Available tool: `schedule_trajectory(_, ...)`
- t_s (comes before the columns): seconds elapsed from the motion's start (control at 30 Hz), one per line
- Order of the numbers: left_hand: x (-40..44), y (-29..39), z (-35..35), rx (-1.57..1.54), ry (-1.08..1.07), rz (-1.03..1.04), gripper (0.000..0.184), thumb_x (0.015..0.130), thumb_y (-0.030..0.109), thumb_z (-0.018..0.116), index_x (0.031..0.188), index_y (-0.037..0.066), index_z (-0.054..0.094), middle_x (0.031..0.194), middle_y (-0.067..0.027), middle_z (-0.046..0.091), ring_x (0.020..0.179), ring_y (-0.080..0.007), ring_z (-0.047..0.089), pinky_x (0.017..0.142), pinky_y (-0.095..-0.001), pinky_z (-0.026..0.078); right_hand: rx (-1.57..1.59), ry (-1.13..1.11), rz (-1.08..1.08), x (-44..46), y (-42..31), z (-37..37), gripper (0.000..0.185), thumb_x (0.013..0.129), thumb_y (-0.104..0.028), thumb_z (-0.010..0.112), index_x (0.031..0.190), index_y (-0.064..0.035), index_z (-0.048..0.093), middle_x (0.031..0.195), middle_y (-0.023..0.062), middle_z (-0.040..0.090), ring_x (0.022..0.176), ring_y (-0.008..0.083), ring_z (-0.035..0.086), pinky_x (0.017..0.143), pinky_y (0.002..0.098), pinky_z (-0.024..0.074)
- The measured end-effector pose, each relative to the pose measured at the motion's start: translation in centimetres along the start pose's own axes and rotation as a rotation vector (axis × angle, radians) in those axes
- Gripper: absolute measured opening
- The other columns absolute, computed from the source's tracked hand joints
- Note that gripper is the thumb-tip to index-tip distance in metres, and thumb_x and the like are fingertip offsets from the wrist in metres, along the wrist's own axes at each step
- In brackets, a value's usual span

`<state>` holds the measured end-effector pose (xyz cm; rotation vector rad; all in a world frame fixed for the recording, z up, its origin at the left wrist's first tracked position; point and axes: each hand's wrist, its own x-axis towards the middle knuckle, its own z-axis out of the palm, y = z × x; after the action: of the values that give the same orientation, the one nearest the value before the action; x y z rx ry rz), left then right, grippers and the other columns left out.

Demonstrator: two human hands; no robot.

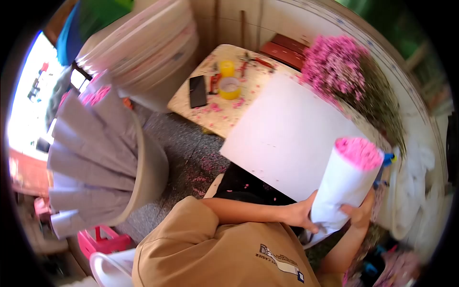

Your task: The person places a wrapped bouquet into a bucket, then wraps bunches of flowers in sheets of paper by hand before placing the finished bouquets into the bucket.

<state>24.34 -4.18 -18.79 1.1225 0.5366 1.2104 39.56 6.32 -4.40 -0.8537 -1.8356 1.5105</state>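
White paper forms the sleeve of one bundle, pink blooms showing at its far end. Position: in front of the torso, right of the midline, held between both hands. Long axis tilted: flower end up, away from the body and slightly rightward; narrower paper end down, toward the body.

Left hand: on the lower left flank, fingers curled, clamped on the paper. Right hand: on the lower right flank, thumb laid across the front, likewise clamped. Both hands sit nearer the narrow end than the blooms; neither is clearly closer.

Beyond and left of the bundle, a flat white sheet lies on the worktop, its near edge overhanging toward the lap. Bundle overlaps the sheet's right part in view; contact between them cannot be told. Loose flower bunch lies along the sheet's far right edge. Phone and yellow tape roll sit to the far left.
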Motion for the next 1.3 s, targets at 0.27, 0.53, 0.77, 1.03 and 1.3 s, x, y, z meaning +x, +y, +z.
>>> schedule_trajectory(0.27,4.0,14.1,-5.9,-0.128,0.524,0.524,0.096,0.076,0.023,0.088,0.153,0.002,0.035,0.144,-0.0112,0.052,0.134,-0.0231,0.047,0.114,-0.0382,0.038,0.092,-0.190,-0.331,13.9,-7.1,5.0,0.098,0.091,-0.061,0.071,0.157,0.0012,0.033,0.148,0.0167,0.053,0.136,0.0244,0.051,0.115,0.0368,0.0370)
schedule_trajectory(0.53,-9.9,42.3,-15.0,-0.122,0.713,0.877,0.036,0.093,0.022,0.064,0.122,0.000,0.059,0.110,-0.0212,0.070,0.102,-0.0372,0.069,0.094,-0.0479,0.056,-0.214,-0.449,0.120,18.2,3.4,2.6,0.074,0.093,-0.024,0.075,0.152,0.0046,0.041,0.116,0.0165,0.070,0.095,0.0171,0.068,0.082,0.0275,0.0514)
schedule_trajectory(0.77,-31.9,58.7,-6.0,1.107,1.142,1.053,0.035,0.105,0.026,0.055,0.126,-0.001,0.061,0.097,-0.0089,0.069,0.085,-0.0205,0.069,0.077,-0.0337,0.059,-0.218,-0.420,0.386,19.1,13.5,2.6,0.068,0.093,-0.022,0.073,0.148,0.0065,0.044,0.109,0.0145,0.072,0.085,0.0168,0.070,0.074,0.0280,0.0539)
schedule_trajectory(1.03,-55.4,66.2,7.3,1.379,2.115,0.863,0.054,0.084,0.020,0.081,0.126,-0.011,0.066,0.129,-0.0175,0.067,0.112,-0.0316,0.067,0.099,-0.0389,0.055,-0.148,-0.238,0.429,20.3,19.8,2.2,0.049,0.097,-0.019,0.065,0.140,0.0018,0.056,0.092,0.0090,0.069,0.068,0.0123,0.063,0.056,0.0239,0.0497)
schedule_trajectory(1.3,-64.0,50.1,-3.3,2.143,2.861,-0.086,0.086,0.075,0.052,0.081,0.126,-0.014,0.061,0.114,-0.0252,0.069,0.100,-0.0396,0.068,0.088,-0.0456,0.056,0.021,-0.079,0.407,15.6,21.4,1.1,0.037,0.097,-0.016,0.066,0.131,-0.0034,0.064,0.094,0.0083,0.074,0.075,0.0141,0.069,0.067,0.0288,0.0582)
